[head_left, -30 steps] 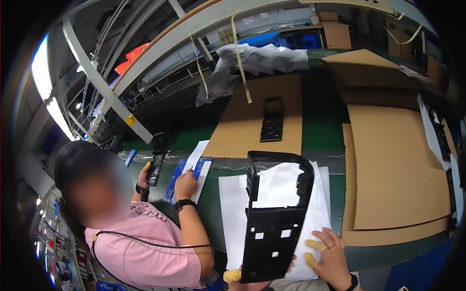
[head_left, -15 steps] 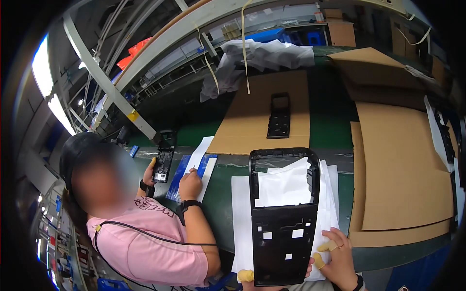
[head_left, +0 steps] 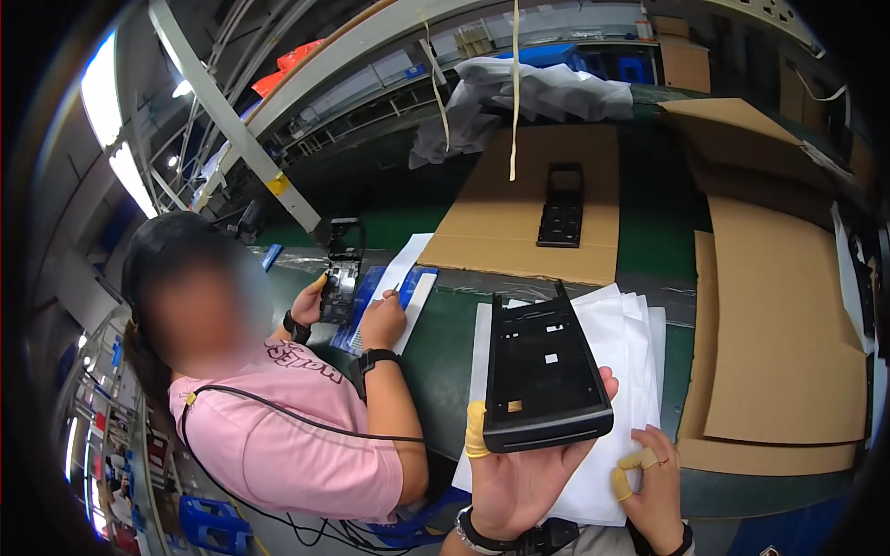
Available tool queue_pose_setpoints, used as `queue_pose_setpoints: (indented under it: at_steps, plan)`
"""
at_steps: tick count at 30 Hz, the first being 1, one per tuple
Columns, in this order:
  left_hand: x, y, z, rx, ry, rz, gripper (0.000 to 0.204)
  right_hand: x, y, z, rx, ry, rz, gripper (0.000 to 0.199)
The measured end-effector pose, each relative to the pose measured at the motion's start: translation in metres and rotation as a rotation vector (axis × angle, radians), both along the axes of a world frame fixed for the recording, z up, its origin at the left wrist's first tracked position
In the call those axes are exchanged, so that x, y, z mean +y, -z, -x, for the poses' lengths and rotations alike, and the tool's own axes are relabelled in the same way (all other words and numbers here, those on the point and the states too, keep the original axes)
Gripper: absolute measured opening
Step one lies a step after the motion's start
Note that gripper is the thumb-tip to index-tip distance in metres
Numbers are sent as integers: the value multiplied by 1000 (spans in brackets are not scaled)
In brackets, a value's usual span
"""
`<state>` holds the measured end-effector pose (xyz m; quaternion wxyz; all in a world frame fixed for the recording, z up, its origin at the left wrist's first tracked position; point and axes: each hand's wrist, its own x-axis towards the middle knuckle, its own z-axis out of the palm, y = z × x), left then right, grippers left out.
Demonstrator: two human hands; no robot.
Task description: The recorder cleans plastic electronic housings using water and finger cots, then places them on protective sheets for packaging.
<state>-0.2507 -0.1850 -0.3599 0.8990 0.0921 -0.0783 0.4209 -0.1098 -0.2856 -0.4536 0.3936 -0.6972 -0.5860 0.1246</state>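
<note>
Black frame grasped in upturned left hand, right hand half-curled by white sheets, cannot tell whether gripping

Black frame now flatter in the left hand, bottom end in view

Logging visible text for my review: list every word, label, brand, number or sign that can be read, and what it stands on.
Pink shirt: dark printed lettering on the chest, not copied here.
Blue-and-white sheet: markings too small to read.
Black frame in the left hand: no readable text.
</note>
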Motion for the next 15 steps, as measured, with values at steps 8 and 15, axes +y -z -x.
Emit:
queue_pose_setpoints:
  at_steps: [8, 15]
  plan:
    - [-5, -7, -1, 281, -46, -140, 78, -2, -2, -2, -11, -17, 19, 24]
    - [-8, -12, -5, 348, -12, -175, 86, -1, 1, -1, 42, 13, -10, 17]
